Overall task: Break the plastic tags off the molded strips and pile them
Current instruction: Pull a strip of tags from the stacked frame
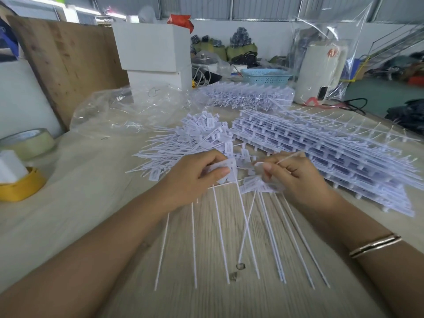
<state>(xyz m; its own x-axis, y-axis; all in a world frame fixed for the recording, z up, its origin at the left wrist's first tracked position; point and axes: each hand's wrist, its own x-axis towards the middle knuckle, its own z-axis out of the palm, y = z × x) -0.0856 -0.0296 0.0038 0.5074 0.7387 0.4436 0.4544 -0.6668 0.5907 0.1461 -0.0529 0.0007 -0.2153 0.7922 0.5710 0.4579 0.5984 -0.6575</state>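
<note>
Your left hand (197, 173) has its fingers (219, 171) curled round the white flat heads of a molded plastic strip (231, 171), thumb pressing on top. Your right hand (291, 177) pinches a thin white tail (290, 156) between thumb and forefinger, the other fingers clenched over more tag heads. Below both sets of fingers, the long white tails of that strip (220, 235) fan toward you across the pale wood-grain surface (91, 203). Just beyond your left fingers lies the heap of loose white plastic tags (195, 136), a fair pile already. Beyond your right fingers sits a tall stack of unbroken white molded strips (321, 143), with another bundle (247, 95) farther back. So, by my reckoning, you're well started, but most of the work remains.
</note>
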